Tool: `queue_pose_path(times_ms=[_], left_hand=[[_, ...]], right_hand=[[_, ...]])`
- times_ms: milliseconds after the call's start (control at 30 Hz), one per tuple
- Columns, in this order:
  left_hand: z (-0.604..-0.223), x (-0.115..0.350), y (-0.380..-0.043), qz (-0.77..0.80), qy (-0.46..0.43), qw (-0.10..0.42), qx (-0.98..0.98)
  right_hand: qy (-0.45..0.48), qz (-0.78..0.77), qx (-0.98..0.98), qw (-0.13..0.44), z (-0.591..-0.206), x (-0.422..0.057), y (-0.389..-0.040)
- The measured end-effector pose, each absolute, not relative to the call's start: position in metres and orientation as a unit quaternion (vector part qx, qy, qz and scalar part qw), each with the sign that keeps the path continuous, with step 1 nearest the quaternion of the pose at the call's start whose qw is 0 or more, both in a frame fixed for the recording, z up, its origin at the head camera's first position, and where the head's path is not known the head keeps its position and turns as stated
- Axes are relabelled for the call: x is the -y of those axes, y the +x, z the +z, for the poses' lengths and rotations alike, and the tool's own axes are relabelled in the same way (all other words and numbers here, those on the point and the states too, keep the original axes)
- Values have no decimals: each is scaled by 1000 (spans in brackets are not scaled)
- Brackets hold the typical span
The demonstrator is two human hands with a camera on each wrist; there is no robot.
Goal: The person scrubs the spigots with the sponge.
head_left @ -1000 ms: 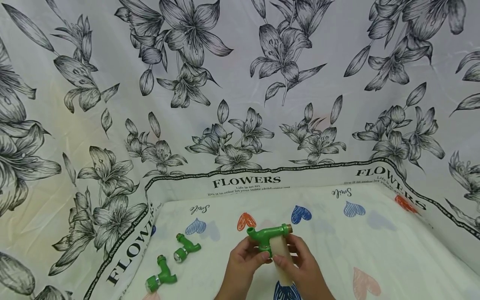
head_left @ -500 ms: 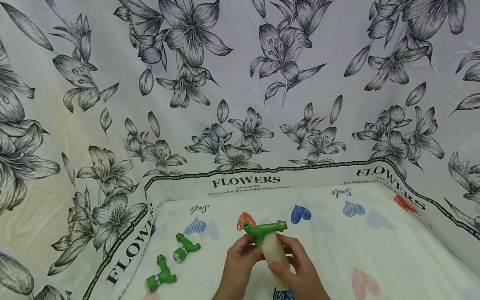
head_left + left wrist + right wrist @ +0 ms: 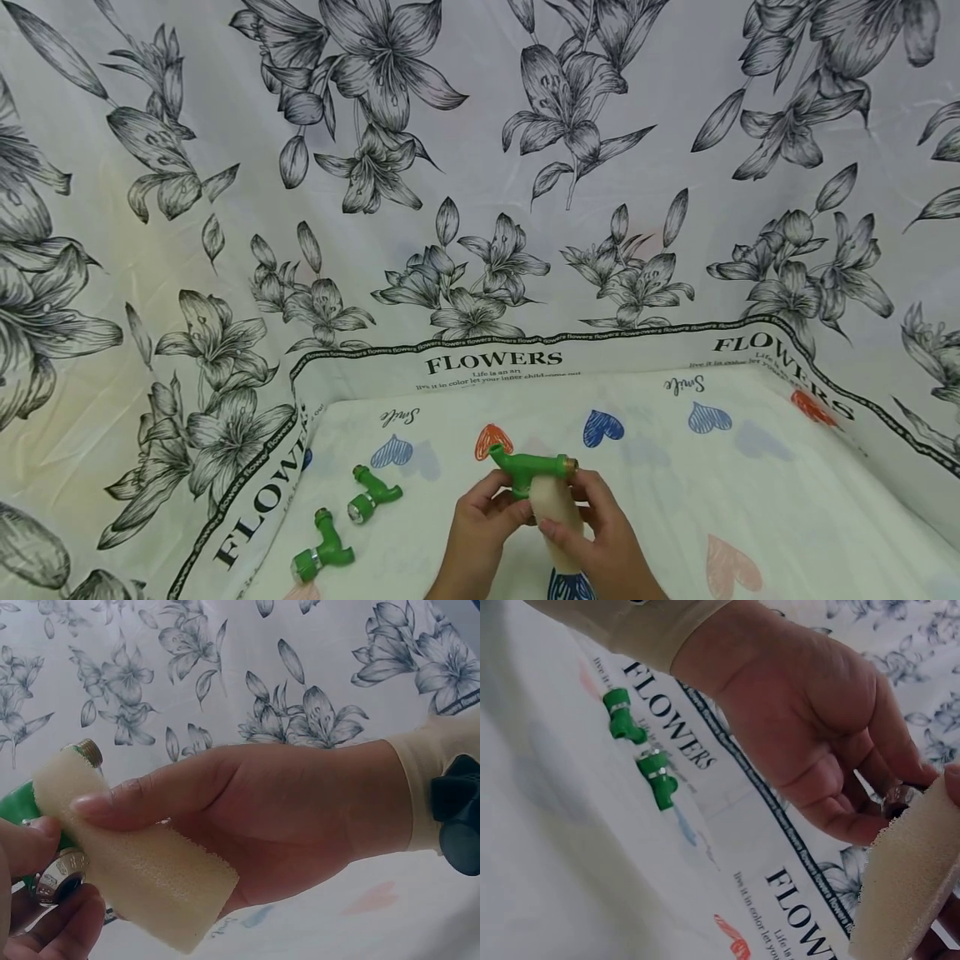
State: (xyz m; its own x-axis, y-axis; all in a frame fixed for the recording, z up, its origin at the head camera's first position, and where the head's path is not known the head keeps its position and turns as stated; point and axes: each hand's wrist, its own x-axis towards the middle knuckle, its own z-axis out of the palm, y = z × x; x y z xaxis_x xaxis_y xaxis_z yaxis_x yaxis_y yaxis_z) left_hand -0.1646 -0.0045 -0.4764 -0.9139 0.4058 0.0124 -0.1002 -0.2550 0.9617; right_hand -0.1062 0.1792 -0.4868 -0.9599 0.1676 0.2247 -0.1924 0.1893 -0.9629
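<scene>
In the head view, my left hand holds a green tap by its handle end. The tap's spout points left and its brass threaded end points right. A beige sponge block is gripped in my right hand, its upper end against the tap's body. The left wrist view shows the right thumb pressed along the sponge, with the tap's silver knob between the left fingers. In the right wrist view, the left hand pinches near the knob, while the sponge hides most of the tap.
Two more green taps, one nearer and one farther, lie on the white heart-printed cloth to the left. A flower-printed curtain encloses the back and sides.
The sponge has rubbed along the tap's body, shifting left and up, then slightly back right. The tap has tilted a little and moved slightly left overall. Both hands keep their holds.
</scene>
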Motion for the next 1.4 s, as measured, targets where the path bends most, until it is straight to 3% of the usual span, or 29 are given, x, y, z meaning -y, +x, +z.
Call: queue_pose_path(times_ms=[267,867,1167,1400], left_hand=[[-477,4,-163,786,136,185,-575],[-479,3,-165,782,113,181,-586],[-480,2,-165,792,117,144,-582],[-478,1,-164,792,103,139,-585]], right_hand=[[-14,649,750,129,-489,-186,-108],[-24,660,743,109,-486,-180,-105],[83,642,743,171,-486,-177,-98],[89,640,742,179,-487,-176,-99]])
